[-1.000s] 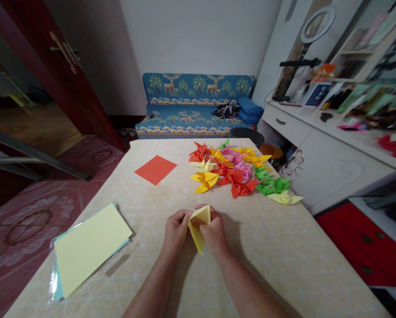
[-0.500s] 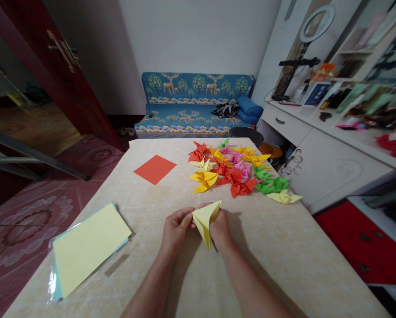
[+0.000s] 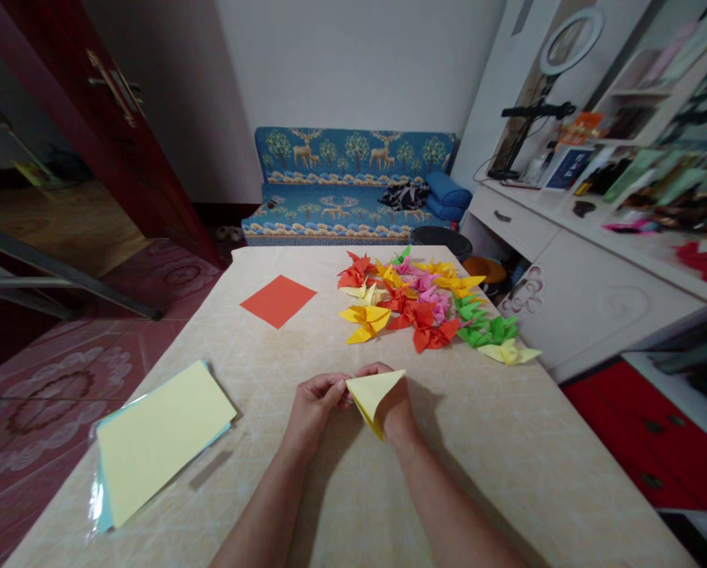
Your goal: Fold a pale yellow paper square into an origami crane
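Both my hands hold a pale yellow folded paper piece point(image 3: 374, 394) just above the beige table point(image 3: 507, 457). My left hand point(image 3: 313, 405) pinches its left corner with closed fingers. My right hand point(image 3: 396, 406) is closed behind and under the paper, mostly hidden by it. Beyond my hands lies a heap of folded paper figures point(image 3: 424, 309) in orange, yellow, pink and green. A flat orange square sheet point(image 3: 278, 300) lies to the far left of the heap.
A stack of pale yellow sheets in a clear wrapper point(image 3: 158, 438) lies near the table's left edge. A white cabinet point(image 3: 572, 292) with cluttered shelves stands to the right. A blue patterned sofa point(image 3: 353, 189) is behind the table, a dark red door point(image 3: 117, 126) to the left.
The yellow paper piece has been turned between my hands: its long point, once hanging down, now lies more level and points right. My hands stayed in about the same place.
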`<state>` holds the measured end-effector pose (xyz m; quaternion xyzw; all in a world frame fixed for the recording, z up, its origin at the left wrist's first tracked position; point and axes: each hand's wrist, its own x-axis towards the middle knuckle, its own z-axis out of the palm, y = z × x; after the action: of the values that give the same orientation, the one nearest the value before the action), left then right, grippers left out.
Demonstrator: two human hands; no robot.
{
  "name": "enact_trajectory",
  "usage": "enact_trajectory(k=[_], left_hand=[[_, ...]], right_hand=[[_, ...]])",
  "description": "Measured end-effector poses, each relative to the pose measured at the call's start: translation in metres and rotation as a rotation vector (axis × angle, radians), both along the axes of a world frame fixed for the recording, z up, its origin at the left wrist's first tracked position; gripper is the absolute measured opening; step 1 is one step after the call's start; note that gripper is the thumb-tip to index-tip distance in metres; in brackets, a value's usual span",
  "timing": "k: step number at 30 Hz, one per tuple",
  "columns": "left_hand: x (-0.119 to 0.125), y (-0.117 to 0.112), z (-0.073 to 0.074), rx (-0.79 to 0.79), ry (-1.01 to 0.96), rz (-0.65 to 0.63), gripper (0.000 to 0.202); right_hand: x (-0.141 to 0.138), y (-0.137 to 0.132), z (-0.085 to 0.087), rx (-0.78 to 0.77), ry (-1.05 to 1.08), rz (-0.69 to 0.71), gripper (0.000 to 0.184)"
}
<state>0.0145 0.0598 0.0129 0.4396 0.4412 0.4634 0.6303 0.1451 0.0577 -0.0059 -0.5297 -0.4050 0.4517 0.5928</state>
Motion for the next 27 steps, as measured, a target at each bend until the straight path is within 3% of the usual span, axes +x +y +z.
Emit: enact_trajectory(k=[4,7,11,19,27], left_hand=[[0.003,0.0,-0.007,0.077,0.105,-0.013,0.022],[0.007,-0.004,-0.005,0.233,0.205,-0.052,0.023],[0.012,-0.012,0.003,0.412,0.276,-0.178,0.045],[0.009,-0.011,0.009,0.447,0.306,-0.198,0.05],[0.004,-0.007,0.003,0.504,0.359,-0.204,0.046]], right_hand=[[0.003,-0.001,0.0,-0.056,0.009,-0.032,0.002],[0.008,-0.001,-0.002,-0.1,-0.017,-0.062,0.011],[0.014,0.0,-0.004,-0.16,-0.093,-0.064,0.018],[0.013,-0.003,0.007,-0.204,-0.297,0.109,0.024],[0.019,-0.004,0.01,-0.232,-0.5,0.252,0.023]])
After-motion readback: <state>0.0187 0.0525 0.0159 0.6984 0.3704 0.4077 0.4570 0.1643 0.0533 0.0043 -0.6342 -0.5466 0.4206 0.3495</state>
